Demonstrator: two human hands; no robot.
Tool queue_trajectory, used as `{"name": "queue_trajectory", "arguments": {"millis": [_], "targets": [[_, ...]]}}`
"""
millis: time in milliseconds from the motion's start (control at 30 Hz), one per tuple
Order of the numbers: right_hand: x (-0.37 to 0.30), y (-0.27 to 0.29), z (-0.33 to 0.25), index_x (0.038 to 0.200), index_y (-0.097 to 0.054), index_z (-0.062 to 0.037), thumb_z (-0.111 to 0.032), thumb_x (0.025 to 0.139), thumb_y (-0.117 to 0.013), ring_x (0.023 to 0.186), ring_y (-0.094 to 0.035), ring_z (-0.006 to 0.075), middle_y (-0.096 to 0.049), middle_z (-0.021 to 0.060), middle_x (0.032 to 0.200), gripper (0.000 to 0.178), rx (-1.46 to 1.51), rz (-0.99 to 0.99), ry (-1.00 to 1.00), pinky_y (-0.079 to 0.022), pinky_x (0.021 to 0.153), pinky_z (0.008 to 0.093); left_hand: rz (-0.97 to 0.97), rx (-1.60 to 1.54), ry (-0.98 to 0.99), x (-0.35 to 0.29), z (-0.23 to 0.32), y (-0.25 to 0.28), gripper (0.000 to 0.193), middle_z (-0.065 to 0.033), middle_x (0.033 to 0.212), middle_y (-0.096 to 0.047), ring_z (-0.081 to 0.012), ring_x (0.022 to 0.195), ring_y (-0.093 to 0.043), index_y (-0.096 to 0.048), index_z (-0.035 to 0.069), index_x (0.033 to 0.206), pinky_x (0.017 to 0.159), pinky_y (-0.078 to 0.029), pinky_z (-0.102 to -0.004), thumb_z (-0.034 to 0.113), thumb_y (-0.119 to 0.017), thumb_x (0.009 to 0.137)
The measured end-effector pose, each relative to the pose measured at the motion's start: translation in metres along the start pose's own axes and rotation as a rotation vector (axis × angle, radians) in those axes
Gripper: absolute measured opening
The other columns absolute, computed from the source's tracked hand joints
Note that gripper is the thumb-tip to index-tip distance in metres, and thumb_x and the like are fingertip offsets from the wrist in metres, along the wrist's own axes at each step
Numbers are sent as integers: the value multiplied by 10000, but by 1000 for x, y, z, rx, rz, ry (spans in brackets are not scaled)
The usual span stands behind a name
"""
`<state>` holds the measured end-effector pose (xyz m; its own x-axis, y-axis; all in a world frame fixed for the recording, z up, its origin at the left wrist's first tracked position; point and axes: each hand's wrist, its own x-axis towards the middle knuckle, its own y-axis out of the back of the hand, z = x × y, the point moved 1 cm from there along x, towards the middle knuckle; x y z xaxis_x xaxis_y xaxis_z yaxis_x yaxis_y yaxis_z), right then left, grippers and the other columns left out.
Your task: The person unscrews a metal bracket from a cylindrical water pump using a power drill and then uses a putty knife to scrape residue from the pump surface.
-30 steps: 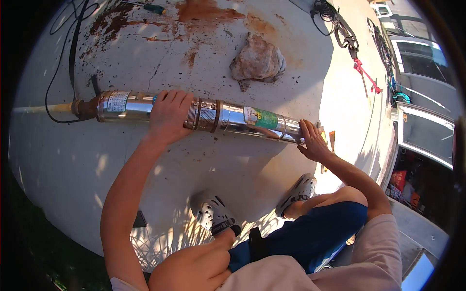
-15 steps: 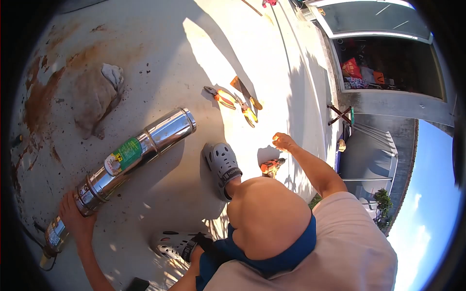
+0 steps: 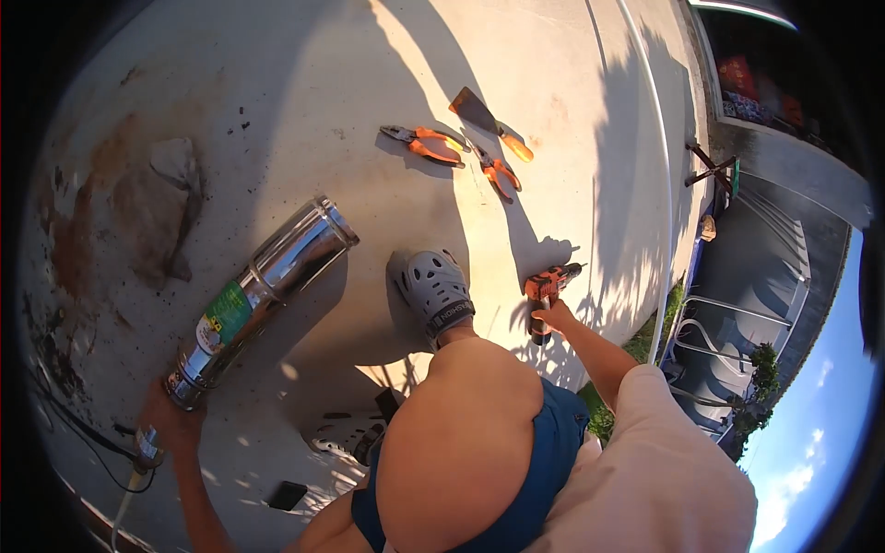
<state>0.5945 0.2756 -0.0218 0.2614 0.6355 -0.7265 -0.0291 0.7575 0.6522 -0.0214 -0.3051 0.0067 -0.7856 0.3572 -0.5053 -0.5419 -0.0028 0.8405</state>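
Note:
A shiny stainless steel submersible pump [image 3: 267, 292], a long cylinder with a green and white label, slants across the ground on the left. Around its lower end, by the cable, my left hand [image 3: 172, 419] is closed; part of the grip is hidden. On the right, my right hand [image 3: 554, 317] is wrapped round the handle of an orange and black cordless drill [image 3: 551, 279], whose nose points right. Farther off lie combination pliers [image 3: 426, 144] with orange handles, a second pair of pliers [image 3: 492, 170] and a scraper [image 3: 491, 122] with a dark blade.
A dirty cloth [image 3: 159, 217] lies on stained concrete at the far left. A black cable [image 3: 85, 422] runs from the pump's low end. My clog [image 3: 433, 288] stands between pump and drill. A dark flat object [image 3: 287, 495] lies near. A white pipe [image 3: 656, 120] crosses the right side.
My right hand has come down and taken hold of the drill, which now sits turned and farther right in view. My left hand stays on the pump. The view has shifted.

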Motion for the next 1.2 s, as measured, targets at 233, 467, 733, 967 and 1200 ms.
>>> {"name": "queue_trajectory", "arguments": {"millis": [233, 467, 733, 967, 1200], "targets": [[17, 28, -36, 1240, -639, 67, -204, 787, -798, 930, -680, 326, -682, 187, 1071, 551, 367, -43, 90, -563, 836, 410, 56, 178, -273, 1, -17, 5, 925, -146, 1162, -572, -360, 1111, -555, -504, 34, 1273, 995, -415, -482, 303, -946, 506], [-66, 99, -160, 1219, -655, 39, -138, 817, -741, 813, -649, 236, -656, 109, 940, 447, 404, 24, 375, -554, 760, 362, 213, 30, -443, 3, -18, 12, 906, -128, 1183, -599, -324, 1133, -581, -566, 60, 1265, 1005, -429, -460, 394, -945, 512], [-370, 93, -450, 1171, -676, 10, -67, 829, -675, 670, -613, 152, -639, 41, 796, 351, 119, -429, 921, -546, 663, 313, 380, -143, -511, 0, -39, -10, 791, -123, 1099, -662, -292, 1013, -655, -609, 56, 1203, 938, -487, -414, 429, -905, 572], [-555, -9, -572, 1138, -655, 0, -95, 842, -674, 637, -660, 158, -699, 76, 873, 311, -366, -629, 904, -587, 603, 303, 590, 33, -516, 15, -47, -37, 504, -120, 994, -684, -282, 930, -671, -651, 51, 1111, 870, -497, -405, 358, -773, 731], [-551, -70, -586, 1257, -622, -18, -115, 880, -693, 637, -672, 155, -753, 138, 1065, 396, -511, -587, 943, -597, 605, 300, 496, -185, -527, 5, -47, -30, 628, -111, 976, -663, -280, 918, -662, -635, 50, 1079, 856, -492, -392, 343, -866, 572]]}}
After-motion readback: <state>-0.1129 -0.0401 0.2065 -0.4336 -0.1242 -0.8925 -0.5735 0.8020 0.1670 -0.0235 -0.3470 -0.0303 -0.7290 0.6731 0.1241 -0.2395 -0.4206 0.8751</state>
